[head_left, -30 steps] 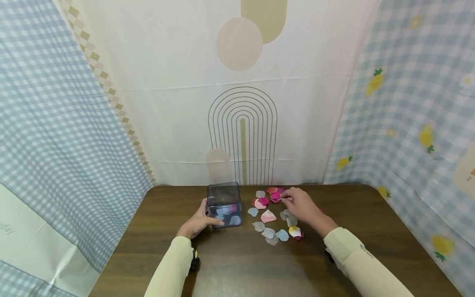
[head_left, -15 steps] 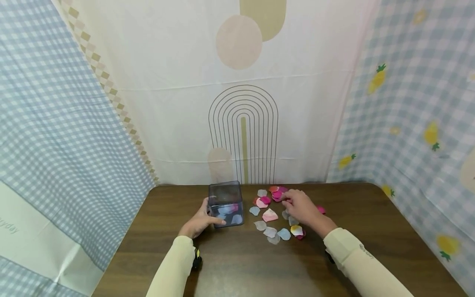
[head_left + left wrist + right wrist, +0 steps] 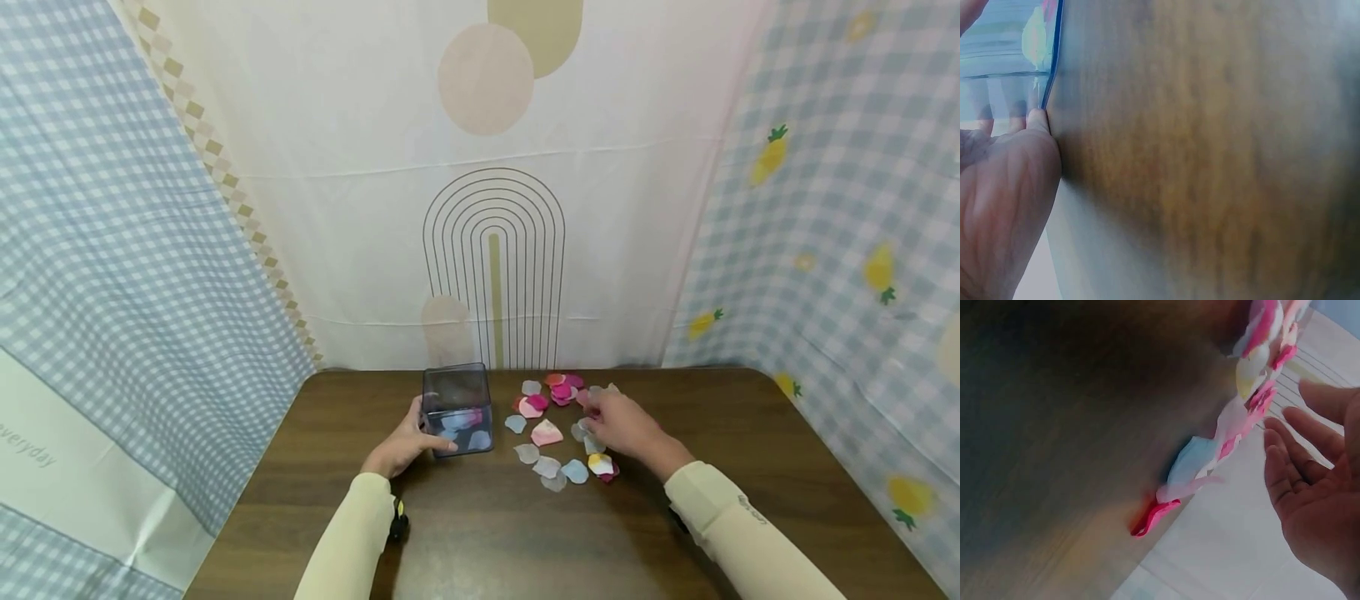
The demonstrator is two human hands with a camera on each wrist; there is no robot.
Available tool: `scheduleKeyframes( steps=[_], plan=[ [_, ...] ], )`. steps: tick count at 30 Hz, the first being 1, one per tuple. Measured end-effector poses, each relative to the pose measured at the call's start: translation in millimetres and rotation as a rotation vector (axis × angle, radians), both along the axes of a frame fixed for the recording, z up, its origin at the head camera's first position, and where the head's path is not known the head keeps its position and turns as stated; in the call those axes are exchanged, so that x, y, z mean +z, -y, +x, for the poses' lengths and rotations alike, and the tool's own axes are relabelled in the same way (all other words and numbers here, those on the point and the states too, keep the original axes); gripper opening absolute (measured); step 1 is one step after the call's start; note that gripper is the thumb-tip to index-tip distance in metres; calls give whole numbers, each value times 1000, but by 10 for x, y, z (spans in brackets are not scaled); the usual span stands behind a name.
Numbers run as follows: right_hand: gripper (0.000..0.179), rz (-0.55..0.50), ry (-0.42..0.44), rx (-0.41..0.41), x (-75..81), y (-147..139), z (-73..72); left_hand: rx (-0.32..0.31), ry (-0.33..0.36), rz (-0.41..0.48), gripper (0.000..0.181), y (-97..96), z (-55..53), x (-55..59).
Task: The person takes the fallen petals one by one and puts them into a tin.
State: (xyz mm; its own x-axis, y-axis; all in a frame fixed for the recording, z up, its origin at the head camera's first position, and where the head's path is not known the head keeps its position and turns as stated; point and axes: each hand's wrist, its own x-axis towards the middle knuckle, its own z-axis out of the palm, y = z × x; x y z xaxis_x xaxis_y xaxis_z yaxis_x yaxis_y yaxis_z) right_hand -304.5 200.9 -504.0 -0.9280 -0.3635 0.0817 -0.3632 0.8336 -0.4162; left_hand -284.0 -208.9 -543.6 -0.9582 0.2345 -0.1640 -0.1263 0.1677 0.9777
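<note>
On the table, my left hand (image 3: 401, 442) grips a clear bluish plastic box (image 3: 456, 390) by its left side, thumb at the front. Pale blue, white and pink petals (image 3: 465, 420) lie inside it. The left wrist view shows the fingers of the left hand (image 3: 1007, 194) through the box wall (image 3: 997, 76). My right hand (image 3: 626, 427) hovers at the right of the scattered petals (image 3: 547, 432), near a pink petal (image 3: 582, 398). In the right wrist view this hand (image 3: 1319, 469) has loosely bent fingers, thumb apart, with nothing visible between them.
Magenta and red petals (image 3: 561, 392) lie at the back of the group. Whitish petals (image 3: 527, 453), a light blue petal (image 3: 575, 472) and a yellow-white petal (image 3: 599, 464) lie nearer the front. Behind the brown table (image 3: 510, 533) hangs a patterned cloth (image 3: 360, 250).
My right hand has moved slightly right, away from the magenta petals, uncovering a pink petal. The magenta petal right of its wrist is now hidden. The left hand keeps its hold on the box.
</note>
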Motion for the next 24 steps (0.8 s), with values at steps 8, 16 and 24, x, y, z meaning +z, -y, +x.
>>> scheduleKeyframes(
  steps=[8,16,24],
  plan=[
    [19,81,52,42,-63,72,-7,-2,-11,6,101,-13,12,15],
    [11,114,50,20,-156,121,-85,4,-11,-14,102,-8,11,16],
    [15,75,56,29,-183,153,-130,16,6,2,103,-9,4,22]
  ],
)
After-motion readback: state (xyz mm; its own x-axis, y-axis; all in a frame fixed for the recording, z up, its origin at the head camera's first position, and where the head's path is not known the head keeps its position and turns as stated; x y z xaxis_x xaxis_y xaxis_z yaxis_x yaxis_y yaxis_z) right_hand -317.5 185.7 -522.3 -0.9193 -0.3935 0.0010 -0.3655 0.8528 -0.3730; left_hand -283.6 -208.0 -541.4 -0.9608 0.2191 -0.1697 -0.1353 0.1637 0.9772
